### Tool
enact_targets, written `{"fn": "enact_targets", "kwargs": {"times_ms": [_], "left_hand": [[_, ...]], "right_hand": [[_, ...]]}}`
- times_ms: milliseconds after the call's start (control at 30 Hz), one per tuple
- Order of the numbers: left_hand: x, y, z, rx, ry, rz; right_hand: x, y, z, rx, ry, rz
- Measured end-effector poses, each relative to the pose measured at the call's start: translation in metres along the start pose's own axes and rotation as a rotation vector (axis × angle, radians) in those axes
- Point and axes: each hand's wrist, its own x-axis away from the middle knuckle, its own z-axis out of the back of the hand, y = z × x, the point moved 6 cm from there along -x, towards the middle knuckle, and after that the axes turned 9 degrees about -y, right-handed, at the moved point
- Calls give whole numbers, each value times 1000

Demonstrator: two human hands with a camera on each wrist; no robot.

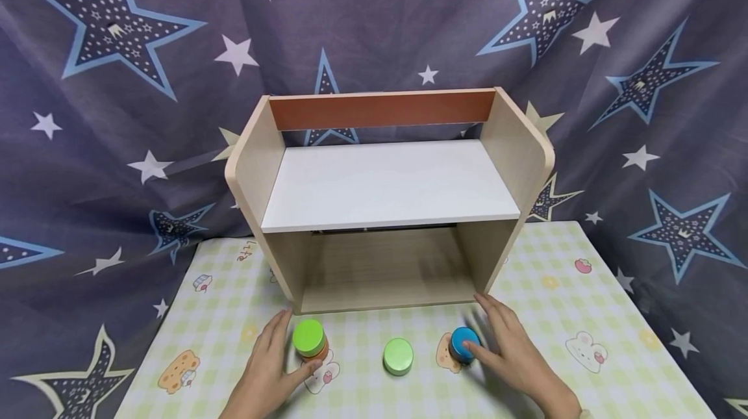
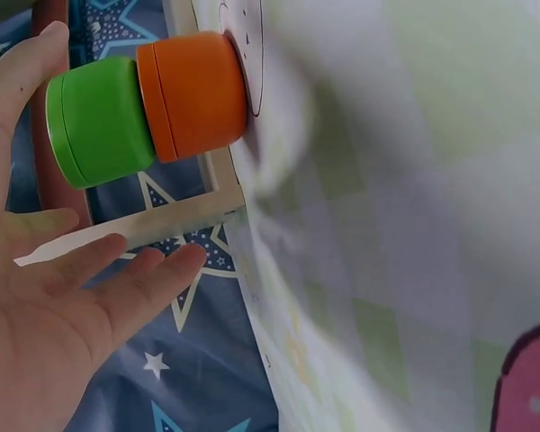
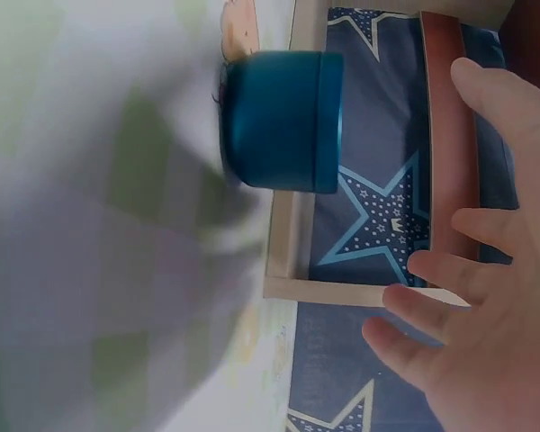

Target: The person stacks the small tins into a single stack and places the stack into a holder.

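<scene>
A green round canister (image 1: 309,336) stands stacked on an orange canister (image 2: 193,96) at the left front of the table. Beside the stack is my left hand (image 1: 265,364), fingers extended; the left wrist view shows a gap between hand and canisters. A blue canister (image 1: 464,344) stands alone at the right. My right hand (image 1: 517,354) is spread next to it, and the right wrist view shows its fingers apart from the canister (image 3: 283,121). Between the two hands stands a light green canister (image 1: 398,355), touched by neither.
Behind the canisters stands a two-level wooden shelf with a white upper board (image 1: 388,185) and a brown back rail (image 1: 382,110). A checked cloth (image 1: 549,315) with cartoon prints covers the table. A dark star-patterned curtain (image 1: 362,23) hangs behind.
</scene>
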Motion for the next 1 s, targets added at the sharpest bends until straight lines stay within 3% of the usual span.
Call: {"fn": "enact_targets", "kwargs": {"times_ms": [233,767,1000], "left_hand": [[1,-3,-5,32,-5,10],[-2,-10,-17,76,-155,138],[-3,-12,-21,76,-164,121]], "right_hand": [[0,6,-12,-106,-84,-56],[0,12,-27,-293,-129,-91],[0,13,-31,-293,-149,-68]]}}
